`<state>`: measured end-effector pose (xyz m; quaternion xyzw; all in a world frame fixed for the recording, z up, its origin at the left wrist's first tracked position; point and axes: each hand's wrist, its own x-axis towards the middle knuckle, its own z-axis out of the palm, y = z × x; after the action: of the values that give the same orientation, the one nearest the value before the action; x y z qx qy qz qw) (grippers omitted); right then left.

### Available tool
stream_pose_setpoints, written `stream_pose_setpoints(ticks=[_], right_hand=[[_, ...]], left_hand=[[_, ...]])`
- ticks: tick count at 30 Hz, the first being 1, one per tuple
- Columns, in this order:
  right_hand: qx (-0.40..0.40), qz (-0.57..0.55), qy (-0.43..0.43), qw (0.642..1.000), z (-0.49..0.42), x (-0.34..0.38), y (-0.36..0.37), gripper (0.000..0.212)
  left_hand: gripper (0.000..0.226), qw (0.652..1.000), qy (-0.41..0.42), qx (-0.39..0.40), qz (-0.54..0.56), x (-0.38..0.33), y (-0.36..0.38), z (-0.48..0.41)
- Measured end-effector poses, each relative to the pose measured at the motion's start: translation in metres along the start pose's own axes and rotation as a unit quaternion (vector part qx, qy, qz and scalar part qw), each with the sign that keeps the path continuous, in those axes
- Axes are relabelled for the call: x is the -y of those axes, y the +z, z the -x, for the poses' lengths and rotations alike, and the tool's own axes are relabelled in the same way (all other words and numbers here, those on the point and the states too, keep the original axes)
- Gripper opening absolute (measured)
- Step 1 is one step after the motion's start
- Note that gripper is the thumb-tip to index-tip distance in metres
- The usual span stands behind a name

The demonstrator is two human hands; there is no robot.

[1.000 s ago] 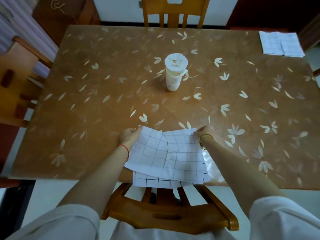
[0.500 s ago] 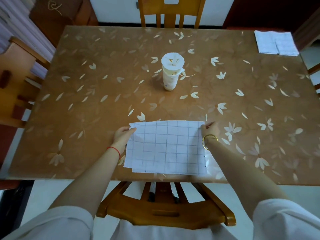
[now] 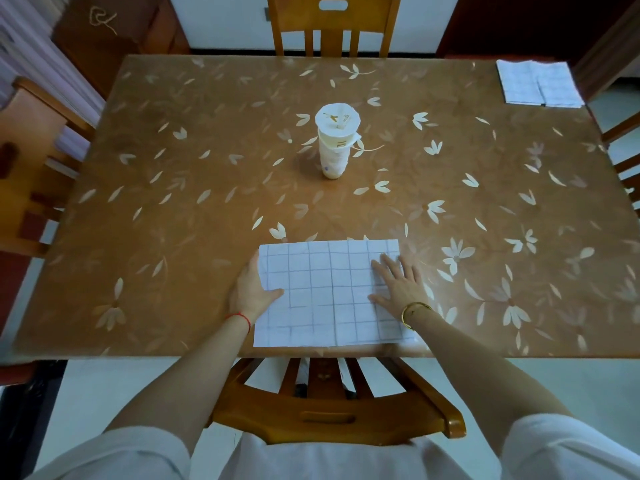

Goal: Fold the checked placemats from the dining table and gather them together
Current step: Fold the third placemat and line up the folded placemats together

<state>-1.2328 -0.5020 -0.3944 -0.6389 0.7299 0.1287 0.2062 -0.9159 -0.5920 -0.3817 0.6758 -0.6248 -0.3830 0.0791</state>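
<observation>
The right hand (image 3: pixel 398 285) lay flat, fingers spread, on the right part of the checked placemat (image 3: pixel 325 292), probably pressing its layers down so the crease would hold. The left hand (image 3: pixel 251 289) pinched the mat's left edge, thumb on top and fingers tucked beneath, seemingly to steady it or to begin the next fold. The mat sat at the near edge of the counter (image 3: pixel 173 202). A second placemat (image 3: pixel 538 83), already folded, lay at the far right corner, well apart. A cup (image 3: pixel 337 143) stood mid-counter.

Left hand (image 3: pixel 249 293) pinching placemat (image 3: pixel 325 296), right hand (image 3: pixel 398 285) flat
</observation>
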Motion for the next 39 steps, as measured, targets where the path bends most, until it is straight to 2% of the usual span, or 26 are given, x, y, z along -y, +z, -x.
stream_pose_setpoints(ticks=[2, 4, 7, 9, 15, 19, 23, 29, 32, 35, 39], right_hand=[[-0.015, -0.005, -0.006, 1.000, 0.002, 0.002, -0.001, 0.076], [-0.048, -0.013, -0.031, 0.998, 0.001, 0.009, -0.006, 0.070], [-0.076, -0.028, -0.083, 0.993, -0.009, 0.034, -0.017, 0.064], [-0.070, -0.042, -0.117, 0.990, -0.021, 0.060, -0.024, 0.064], [0.017, -0.014, -0.161, 0.987, -0.059, 0.144, -0.026, 0.060], [0.046, 0.008, -0.141, 0.989, -0.069, 0.160, -0.023, 0.060], [0.018, 0.002, -0.117, 0.993, -0.062, 0.122, -0.016, 0.059], [-0.025, -0.029, 0.062, 0.997, -0.042, 0.016, -0.008, 0.060], [-0.025, -0.025, 0.101, 0.994, -0.036, -0.015, -0.009, 0.061], [-0.022, -0.030, 0.107, 0.994, -0.035, -0.019, -0.012, 0.064], [-0.072, -0.049, 0.097, 0.991, -0.031, -0.002, -0.013, 0.069]], left_hand=[[0.100, 0.989, 0.036, -0.033, -0.138, -0.007, -0.002, 0.005], [0.092, 0.967, 0.096, -0.052, -0.230, -0.014, -0.003, 0.007], [0.073, 0.938, 0.169, -0.019, -0.303, -0.019, 0.001, 0.000], [0.066, 0.929, 0.172, 0.019, -0.328, -0.021, 0.006, -0.006], [0.065, 0.929, 0.123, 0.110, -0.330, -0.018, 0.015, -0.028], [0.069, 0.931, 0.125, 0.112, -0.325, -0.013, 0.015, -0.030], [0.071, 0.927, 0.125, 0.115, -0.334, -0.007, 0.013, -0.032], [0.072, 0.927, 0.114, 0.130, -0.332, -0.008, 0.010, -0.033], [0.073, 0.928, 0.111, 0.130, -0.331, -0.010, 0.010, -0.032], [0.075, 0.944, 0.090, 0.089, -0.304, -0.010, 0.009, -0.027], [0.059, 0.975, 0.003, -0.067, -0.212, -0.006, 0.009, -0.007]])
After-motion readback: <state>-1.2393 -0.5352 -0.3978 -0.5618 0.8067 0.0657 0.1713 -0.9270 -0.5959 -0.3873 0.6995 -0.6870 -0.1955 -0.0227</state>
